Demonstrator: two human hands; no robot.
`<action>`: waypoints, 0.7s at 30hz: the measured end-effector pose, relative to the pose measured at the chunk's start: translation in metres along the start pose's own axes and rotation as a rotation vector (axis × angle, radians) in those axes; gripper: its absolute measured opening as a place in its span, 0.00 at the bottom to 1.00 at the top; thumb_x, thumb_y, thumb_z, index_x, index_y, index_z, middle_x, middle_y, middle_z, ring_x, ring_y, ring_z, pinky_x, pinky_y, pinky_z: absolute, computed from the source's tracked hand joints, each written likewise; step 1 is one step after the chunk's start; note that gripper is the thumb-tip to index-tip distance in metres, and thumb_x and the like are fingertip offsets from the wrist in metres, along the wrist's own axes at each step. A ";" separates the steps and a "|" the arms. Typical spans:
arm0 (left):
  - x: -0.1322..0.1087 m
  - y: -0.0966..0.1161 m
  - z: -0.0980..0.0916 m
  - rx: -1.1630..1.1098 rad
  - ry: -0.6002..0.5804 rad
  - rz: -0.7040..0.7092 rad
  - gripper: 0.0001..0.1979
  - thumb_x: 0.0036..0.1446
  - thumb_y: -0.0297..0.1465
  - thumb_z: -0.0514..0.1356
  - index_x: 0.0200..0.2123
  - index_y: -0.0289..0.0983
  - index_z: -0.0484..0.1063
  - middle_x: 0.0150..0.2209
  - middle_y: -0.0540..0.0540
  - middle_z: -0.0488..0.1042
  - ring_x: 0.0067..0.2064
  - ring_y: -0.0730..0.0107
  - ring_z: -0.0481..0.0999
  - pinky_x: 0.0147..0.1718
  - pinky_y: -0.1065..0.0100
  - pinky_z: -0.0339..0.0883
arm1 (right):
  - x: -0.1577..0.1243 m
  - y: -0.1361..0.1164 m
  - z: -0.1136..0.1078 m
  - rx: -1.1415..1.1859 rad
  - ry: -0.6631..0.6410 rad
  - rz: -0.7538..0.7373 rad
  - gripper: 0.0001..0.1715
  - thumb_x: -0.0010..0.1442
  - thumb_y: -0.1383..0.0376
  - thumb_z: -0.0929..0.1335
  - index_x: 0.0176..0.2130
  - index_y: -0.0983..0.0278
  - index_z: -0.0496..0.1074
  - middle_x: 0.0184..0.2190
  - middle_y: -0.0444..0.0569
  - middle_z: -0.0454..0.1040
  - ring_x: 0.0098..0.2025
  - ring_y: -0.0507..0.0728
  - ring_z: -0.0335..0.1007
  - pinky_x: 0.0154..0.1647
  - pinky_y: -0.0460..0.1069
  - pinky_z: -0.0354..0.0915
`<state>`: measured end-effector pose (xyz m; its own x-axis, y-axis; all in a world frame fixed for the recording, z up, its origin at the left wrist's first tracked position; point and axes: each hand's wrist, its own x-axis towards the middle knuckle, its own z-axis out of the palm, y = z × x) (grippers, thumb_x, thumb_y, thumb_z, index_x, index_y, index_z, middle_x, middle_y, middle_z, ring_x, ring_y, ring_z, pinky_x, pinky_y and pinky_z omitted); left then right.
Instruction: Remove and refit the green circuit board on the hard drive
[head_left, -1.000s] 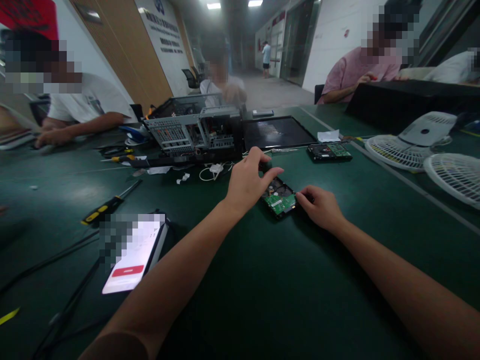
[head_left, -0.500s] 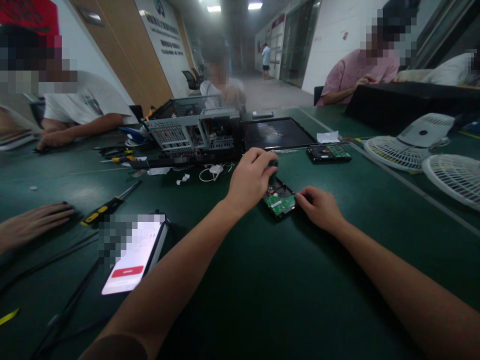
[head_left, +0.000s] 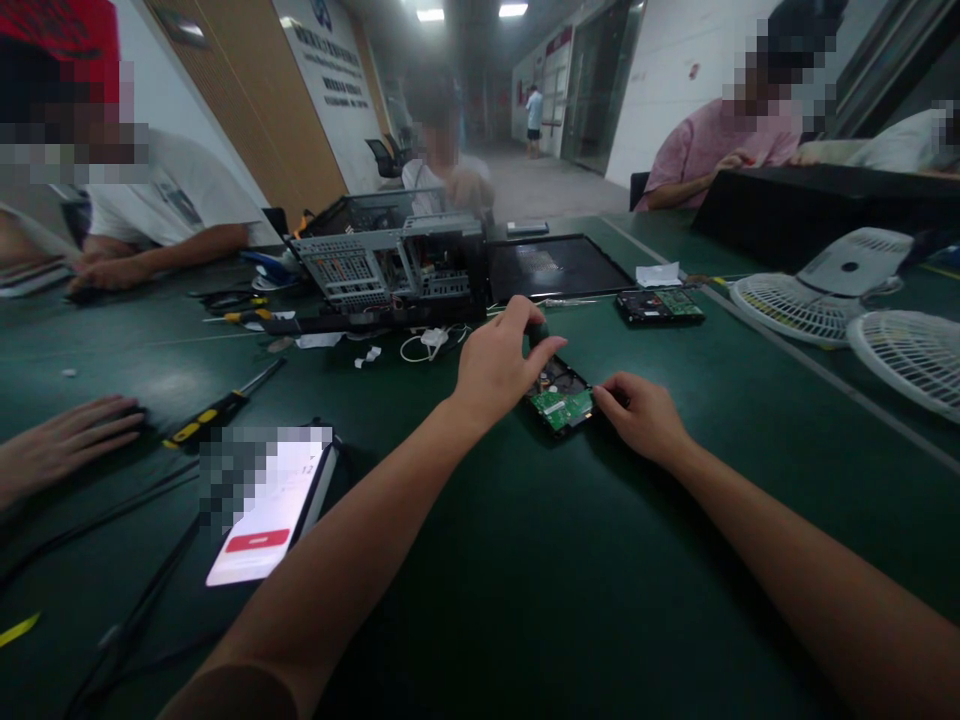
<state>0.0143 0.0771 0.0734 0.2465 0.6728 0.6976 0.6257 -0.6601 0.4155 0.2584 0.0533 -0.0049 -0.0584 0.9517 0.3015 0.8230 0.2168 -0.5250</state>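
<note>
A hard drive [head_left: 561,408] with a green circuit board lies on the green table in front of me. My left hand [head_left: 501,358] is above its far left corner, fingers curled round the dark handle of a screwdriver [head_left: 538,338] that stands upright over the drive. The left thumb points away from the handle. The screwdriver's tip is hidden behind the hand. At the drive's right edge, my right hand [head_left: 636,410] grips it between thumb and curled fingers.
Beyond are an open computer case [head_left: 390,262], a black panel [head_left: 559,266] and another hard drive [head_left: 660,306]. White fan grilles [head_left: 787,305] lie right. On the left are a phone [head_left: 266,520], a yellow-black screwdriver [head_left: 217,410], cables and another person's hand [head_left: 82,435].
My left thumb has come off the screwdriver handle and stretched out to the right. The right hand and the hard drive stay in place.
</note>
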 end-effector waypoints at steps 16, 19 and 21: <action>0.001 -0.001 0.002 -0.025 0.014 0.119 0.08 0.65 0.29 0.64 0.47 0.38 0.72 0.46 0.45 0.79 0.45 0.65 0.79 0.47 0.61 0.74 | 0.000 0.001 0.000 -0.006 -0.001 -0.013 0.14 0.65 0.56 0.67 0.33 0.61 0.76 0.32 0.49 0.80 0.32 0.57 0.72 0.33 0.51 0.60; 0.000 -0.001 0.004 -0.060 0.048 0.074 0.12 0.63 0.34 0.68 0.44 0.38 0.70 0.41 0.47 0.79 0.41 0.67 0.79 0.44 0.63 0.74 | 0.000 0.001 0.000 -0.001 -0.005 -0.020 0.14 0.65 0.56 0.67 0.34 0.61 0.76 0.32 0.49 0.80 0.32 0.58 0.73 0.33 0.51 0.60; 0.000 -0.002 0.005 -0.093 0.062 0.063 0.14 0.61 0.35 0.69 0.43 0.38 0.68 0.41 0.48 0.78 0.41 0.68 0.78 0.43 0.64 0.74 | 0.000 0.001 0.000 -0.005 -0.007 -0.021 0.14 0.65 0.56 0.67 0.34 0.61 0.76 0.32 0.49 0.80 0.32 0.57 0.72 0.33 0.51 0.60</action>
<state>0.0165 0.0796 0.0696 0.2349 0.6085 0.7580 0.5382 -0.7308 0.4199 0.2598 0.0537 -0.0054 -0.0799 0.9484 0.3070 0.8244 0.2360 -0.5144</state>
